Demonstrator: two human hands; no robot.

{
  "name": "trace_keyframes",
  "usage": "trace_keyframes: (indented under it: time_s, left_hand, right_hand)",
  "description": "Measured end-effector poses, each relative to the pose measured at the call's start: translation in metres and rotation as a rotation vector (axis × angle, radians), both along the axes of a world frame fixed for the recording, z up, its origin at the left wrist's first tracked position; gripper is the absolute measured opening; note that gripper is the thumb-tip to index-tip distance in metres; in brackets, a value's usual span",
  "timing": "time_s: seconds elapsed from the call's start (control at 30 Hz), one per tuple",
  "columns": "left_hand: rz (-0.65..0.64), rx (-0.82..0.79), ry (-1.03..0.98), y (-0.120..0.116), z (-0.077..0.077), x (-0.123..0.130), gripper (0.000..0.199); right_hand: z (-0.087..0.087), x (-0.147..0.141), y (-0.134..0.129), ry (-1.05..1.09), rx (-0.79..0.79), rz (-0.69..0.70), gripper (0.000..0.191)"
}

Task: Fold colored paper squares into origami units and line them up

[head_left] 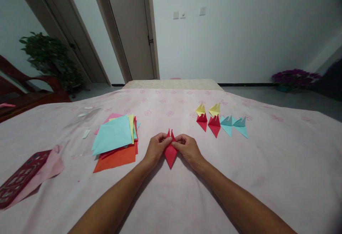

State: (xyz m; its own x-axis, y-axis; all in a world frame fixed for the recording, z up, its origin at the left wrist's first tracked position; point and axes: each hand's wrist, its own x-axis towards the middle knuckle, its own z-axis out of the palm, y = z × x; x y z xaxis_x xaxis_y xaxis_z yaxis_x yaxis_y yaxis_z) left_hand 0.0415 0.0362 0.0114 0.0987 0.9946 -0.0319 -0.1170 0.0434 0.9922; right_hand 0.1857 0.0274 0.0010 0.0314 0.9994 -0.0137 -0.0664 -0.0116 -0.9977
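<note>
A folded red origami paper (pixel 170 154) is held between both hands at the middle of the table. Its broad point faces me, and two narrow points stick up at the far end. My left hand (pixel 157 147) pinches its left edge between thumb and fingers. On the opposite edge, my right hand (pixel 189 149) has the same kind of pinch, with its thumb close to the left thumb. Beyond the right hand lie folded paper cranes: red ones (pixel 214 125), yellow ones (pixel 214 110) and light blue ones (pixel 241 126).
Left of my hands is a stack of coloured paper sheets (pixel 113 134), light blue on top and orange below. A dark red patterned packet (pixel 24 177) lies farther left on the pink tablecloth (pixel 267 177). Small white pieces (pixel 86 134) lie near the stack.
</note>
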Motion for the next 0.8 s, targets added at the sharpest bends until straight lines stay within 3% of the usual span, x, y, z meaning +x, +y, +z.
trace_keyframes:
  time_s: [0.23, 0.4, 0.6, 0.8]
  left_hand:
    - [-0.074, -0.027, -0.055, 0.019, 0.0, -0.011, 0.035]
    - [-0.155, -0.075, -0.106, 0.019, -0.003, -0.012, 0.037]
    - [-0.198, -0.106, -0.08, 0.018, -0.006, -0.008, 0.037]
    - [-0.219, -0.128, -0.11, 0.021, -0.009, -0.01, 0.042]
  right_hand:
    - [0.02, 0.017, 0.018, -0.062, -0.043, 0.284, 0.03]
    - [0.026, 0.016, 0.036, 0.005, 0.041, 0.188, 0.029]
    - [0.014, 0.0, 0.04, 0.175, 0.064, 0.172, 0.027]
    - [0.01, 0.005, 0.04, 0.225, 0.026, 0.21, 0.026]
